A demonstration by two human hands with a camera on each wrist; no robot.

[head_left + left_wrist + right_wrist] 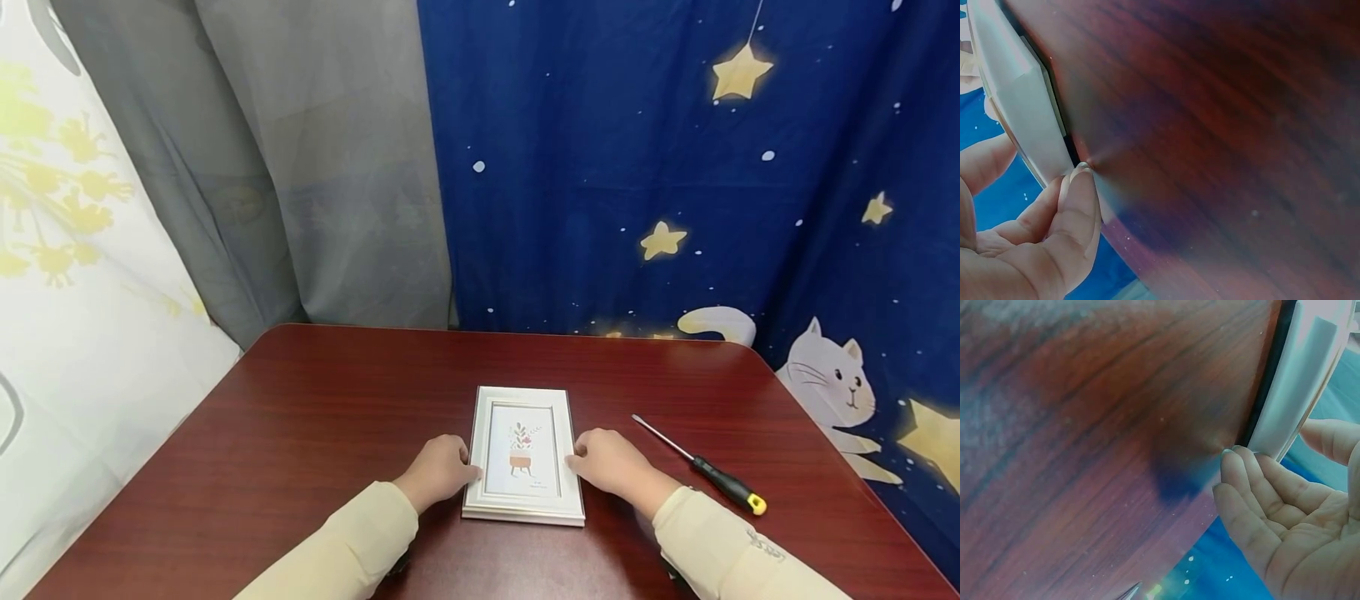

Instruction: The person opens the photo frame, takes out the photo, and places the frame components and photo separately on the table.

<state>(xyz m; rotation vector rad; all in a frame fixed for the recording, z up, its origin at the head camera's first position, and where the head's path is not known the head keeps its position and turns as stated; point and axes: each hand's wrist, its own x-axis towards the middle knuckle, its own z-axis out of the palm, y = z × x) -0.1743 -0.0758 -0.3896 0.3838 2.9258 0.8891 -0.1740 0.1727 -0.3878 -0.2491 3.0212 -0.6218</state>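
Observation:
A white picture frame [523, 508] lies face up on the dark red table, showing a small print of a plant in a pot on legs. My left hand [441, 471] grips its left edge, thumb on the front border and fingers curled at the side. On the opposite edge my right hand [611, 462] holds it the same way. In the left wrist view, the fingertips [1082, 175] sit low at the white side of the frame [1029, 94], close to the tabletop. The right wrist view has fingers [1241, 465] at the frame's dark lower edge.
A screwdriver [723, 483] with a black and yellow handle lies on the table [337, 392] to the right of my right hand, its tip pointing away to the left. Behind the table hang a grey curtain [352, 167] and a blue star-patterned curtain [555, 167].

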